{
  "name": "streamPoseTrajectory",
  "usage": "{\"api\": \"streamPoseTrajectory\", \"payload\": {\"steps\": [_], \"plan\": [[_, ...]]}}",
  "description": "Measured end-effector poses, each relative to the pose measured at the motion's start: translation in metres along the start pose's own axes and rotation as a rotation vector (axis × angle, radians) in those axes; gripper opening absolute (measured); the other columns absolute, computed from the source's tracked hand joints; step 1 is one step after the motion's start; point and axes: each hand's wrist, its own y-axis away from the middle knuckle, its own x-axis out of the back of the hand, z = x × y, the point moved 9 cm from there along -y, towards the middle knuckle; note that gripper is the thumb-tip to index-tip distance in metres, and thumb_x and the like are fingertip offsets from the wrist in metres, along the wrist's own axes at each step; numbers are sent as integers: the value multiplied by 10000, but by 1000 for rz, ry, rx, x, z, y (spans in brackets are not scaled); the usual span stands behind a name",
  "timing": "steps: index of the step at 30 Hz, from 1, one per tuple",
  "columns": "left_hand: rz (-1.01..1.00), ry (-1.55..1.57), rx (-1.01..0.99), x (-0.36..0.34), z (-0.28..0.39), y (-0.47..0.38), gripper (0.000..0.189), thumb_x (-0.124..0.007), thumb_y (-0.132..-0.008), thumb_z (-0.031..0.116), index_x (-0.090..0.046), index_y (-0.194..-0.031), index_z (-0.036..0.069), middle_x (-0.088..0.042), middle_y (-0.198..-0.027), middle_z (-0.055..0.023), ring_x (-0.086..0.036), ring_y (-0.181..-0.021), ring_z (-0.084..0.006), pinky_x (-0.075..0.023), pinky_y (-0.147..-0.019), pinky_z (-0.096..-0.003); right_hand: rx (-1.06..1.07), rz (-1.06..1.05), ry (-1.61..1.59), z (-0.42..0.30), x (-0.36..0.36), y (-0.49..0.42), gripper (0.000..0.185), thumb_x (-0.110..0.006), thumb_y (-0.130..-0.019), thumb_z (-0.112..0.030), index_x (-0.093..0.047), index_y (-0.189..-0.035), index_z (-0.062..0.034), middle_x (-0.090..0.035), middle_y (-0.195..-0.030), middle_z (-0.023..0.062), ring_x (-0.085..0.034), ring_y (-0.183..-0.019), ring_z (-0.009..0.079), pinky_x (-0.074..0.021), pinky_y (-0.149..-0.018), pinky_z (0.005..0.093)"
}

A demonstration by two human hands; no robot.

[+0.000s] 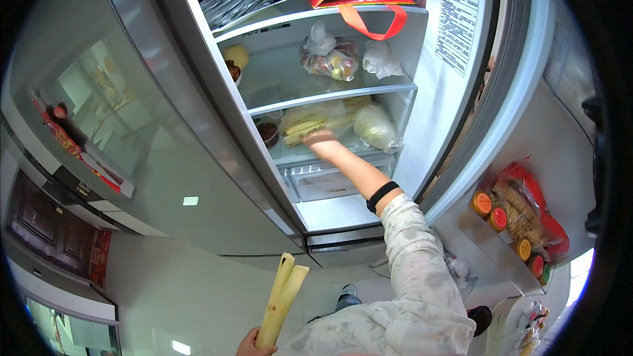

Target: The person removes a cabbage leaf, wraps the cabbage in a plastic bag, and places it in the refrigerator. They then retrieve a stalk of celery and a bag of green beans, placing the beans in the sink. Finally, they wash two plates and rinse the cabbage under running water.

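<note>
My left hand [254, 342], at the bottom edge, grips a pair of thick pale yellow plant stalks [283, 301] that point upward outside the refrigerator. With a black band on its wrist, my right arm reaches into the open refrigerator. My right hand [319, 137] is blurred at the lower shelf, against more pale stalks [301, 131] in a clear plastic bag [326, 110]; whether its fingers grip one cannot be made out. Right of that bag lies a pale green cabbage-like vegetable [377, 127] in clear plastic. A bowl of dark food [268, 133] stands to the left.
The shelf above [277, 91] holds a knotted bag of fruit [331, 59] and a crumpled white bag [382, 61]. A red strap [378, 29] hangs from the top shelf. Below is a clear drawer [321, 185]. The open right door's bin [494, 252] carries several lidded jars.
</note>
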Motion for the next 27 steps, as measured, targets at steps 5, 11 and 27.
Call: {"api": "streamPoseTrajectory", "payload": {"steps": [5,11,27], "plan": [[-27,8,4,12,-28,2,678,-856,-680,98,-475,-1238,40,-604,-1059,-74,-583,-1008,-178,-457,-893,-327,-270,301,-135,15,50,-11,416,-639,-745,-75,-627,-1160,-91,-641,-1065,173,-622,-995,311,-514,-844,439],[-39,82,53,21,-73,-5,654,-841,-683,62,-479,-1227,45,-610,-1051,-74,-605,-962,-173,-483,-849,-336,-493,67,-168,43,26,-26,326,-514,-839,-92,-605,-1152,-115,-630,-1073,180,-619,-990,326,-484,-866,440],[106,81,29,32,-84,27,601,-807,-709,27,-484,-1215,40,-610,-1028,-66,-620,-890,-170,-516,-761,-318,-616,-73,-549,21,-55,19,371,-545,-845,-198,-645,-1185,-88,-627,-1178,215,-593,-1104,358,-470,-942,423]]}}
